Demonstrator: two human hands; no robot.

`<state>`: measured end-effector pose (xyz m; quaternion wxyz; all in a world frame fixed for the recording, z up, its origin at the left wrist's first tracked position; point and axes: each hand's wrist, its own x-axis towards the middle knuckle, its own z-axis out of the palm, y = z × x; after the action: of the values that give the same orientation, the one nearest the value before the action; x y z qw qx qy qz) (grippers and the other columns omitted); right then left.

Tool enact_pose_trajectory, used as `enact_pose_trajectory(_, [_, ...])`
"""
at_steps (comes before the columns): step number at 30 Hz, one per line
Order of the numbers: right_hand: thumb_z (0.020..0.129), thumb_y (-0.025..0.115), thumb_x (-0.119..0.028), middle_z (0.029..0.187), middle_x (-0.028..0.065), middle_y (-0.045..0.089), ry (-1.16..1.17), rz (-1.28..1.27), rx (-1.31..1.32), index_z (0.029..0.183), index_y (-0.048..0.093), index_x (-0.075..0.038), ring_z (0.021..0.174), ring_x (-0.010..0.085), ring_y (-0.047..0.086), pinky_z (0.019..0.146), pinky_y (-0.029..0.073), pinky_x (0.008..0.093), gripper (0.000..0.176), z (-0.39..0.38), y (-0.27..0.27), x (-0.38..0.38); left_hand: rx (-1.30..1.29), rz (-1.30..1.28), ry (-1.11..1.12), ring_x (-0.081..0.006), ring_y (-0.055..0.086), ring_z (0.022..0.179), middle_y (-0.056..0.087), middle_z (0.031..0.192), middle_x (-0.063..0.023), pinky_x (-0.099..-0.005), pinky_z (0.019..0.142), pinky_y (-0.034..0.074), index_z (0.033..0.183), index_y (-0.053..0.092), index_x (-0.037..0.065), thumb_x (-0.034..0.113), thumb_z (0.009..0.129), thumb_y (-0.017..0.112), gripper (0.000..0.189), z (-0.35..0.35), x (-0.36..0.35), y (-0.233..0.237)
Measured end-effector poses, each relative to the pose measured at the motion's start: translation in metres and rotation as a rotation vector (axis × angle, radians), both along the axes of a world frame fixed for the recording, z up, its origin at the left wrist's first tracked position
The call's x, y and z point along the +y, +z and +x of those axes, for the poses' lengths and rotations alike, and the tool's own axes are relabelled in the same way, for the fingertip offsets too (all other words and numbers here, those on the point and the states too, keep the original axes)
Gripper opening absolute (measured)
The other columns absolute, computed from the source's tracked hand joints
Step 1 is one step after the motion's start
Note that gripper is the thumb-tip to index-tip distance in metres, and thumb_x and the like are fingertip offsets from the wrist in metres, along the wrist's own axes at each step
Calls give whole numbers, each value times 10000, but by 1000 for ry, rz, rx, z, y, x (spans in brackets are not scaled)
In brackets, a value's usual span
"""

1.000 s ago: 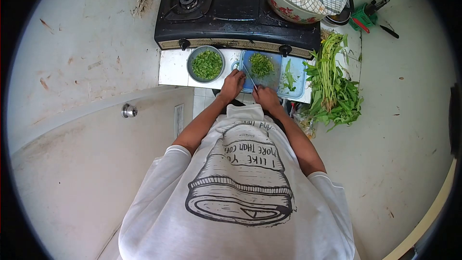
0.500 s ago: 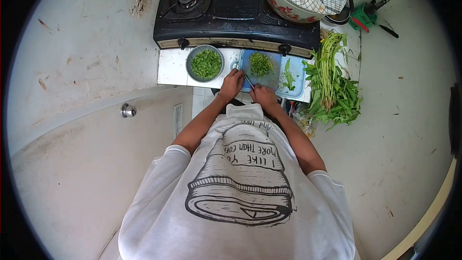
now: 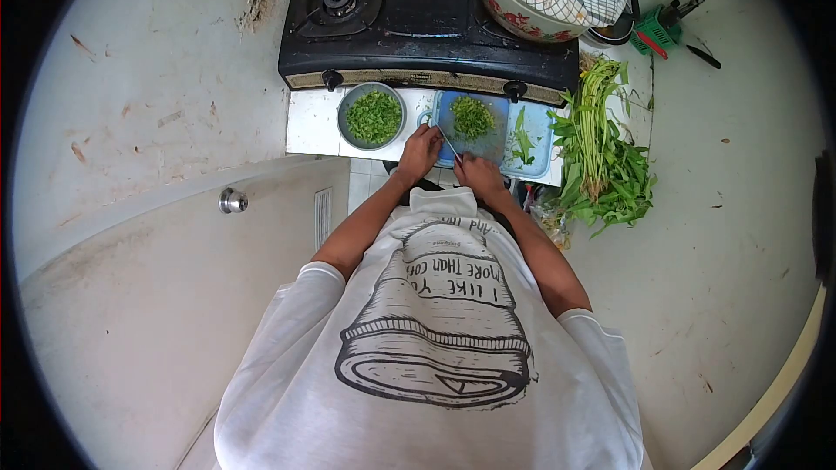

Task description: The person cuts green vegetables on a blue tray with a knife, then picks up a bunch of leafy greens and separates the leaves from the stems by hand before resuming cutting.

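Observation:
My right hand (image 3: 479, 176) is closed around the handle of a knife (image 3: 448, 141) at the front edge of a blue cutting board (image 3: 489, 155). The blade slants up and left across the board's left side. Close to its tip, the fingers of my left hand (image 3: 421, 151) are bent together at the board's left edge; what they hold, if anything, is too small to make out. A pile of chopped greens (image 3: 471, 117) lies on the board above the blade. Loose leaves (image 3: 522, 139) lie on the board's lighter right part.
Left of the board stands a grey bowl (image 3: 343, 127) of chopped greens. Behind is a black gas stove (image 3: 418, 13) bearing a flowered pot (image 3: 514, 17) covered with a checked cloth. A bunch of leafy greens (image 3: 601, 148) lies at the right, below a green basket (image 3: 657, 33) with utensils.
Almost nothing differs. Both hands, the knife and the greens stay in nearly the same places.

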<state>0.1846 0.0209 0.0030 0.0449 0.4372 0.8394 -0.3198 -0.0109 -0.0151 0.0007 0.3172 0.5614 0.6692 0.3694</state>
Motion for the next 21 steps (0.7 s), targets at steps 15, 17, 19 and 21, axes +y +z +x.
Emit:
enact_pose_trajectory(15, [992, 539, -356, 822, 285, 709, 37, 5, -35, 990, 641, 32, 793, 454, 715, 755, 573, 550, 401, -6, -5, 3, 47, -21, -4, -398, 662, 819, 608, 885, -192, -474, 720, 527, 923, 638, -18, -24, 849, 676, 83, -2, 1, -3])
enact_pose_trajectory(17, [993, 554, -367, 781, 265, 704, 35, 30, -9, 978, 641, 21, 759, 452, 708, 724, 568, 550, 398, -3, -10, 2, 45, -16, -1, -391, 665, 810, 613, 873, -188, -470, 717, 529, 917, 640, -19, -23, 849, 681, 79, -1, 2, -3])
enact_pose_trajectory(19, [993, 555, -371, 801, 274, 705, 22, 11, -8, 992, 641, 23, 776, 460, 706, 745, 564, 555, 403, -1, -6, 2, 21, -13, 9, -383, 668, 801, 616, 861, -185, -465, 714, 531, 911, 640, -20, -20, 852, 683, 73, -1, 2, -1])
enact_pose_trajectory(21, [992, 556, -374, 820, 284, 704, 5, -6, -13, 1007, 640, 25, 793, 467, 704, 765, 560, 559, 409, 0, -2, 2, 20, -29, 8, -377, 670, 797, 617, 860, -184, -460, 710, 532, 910, 640, -22, -18, 856, 685, 71, -1, 2, 3])
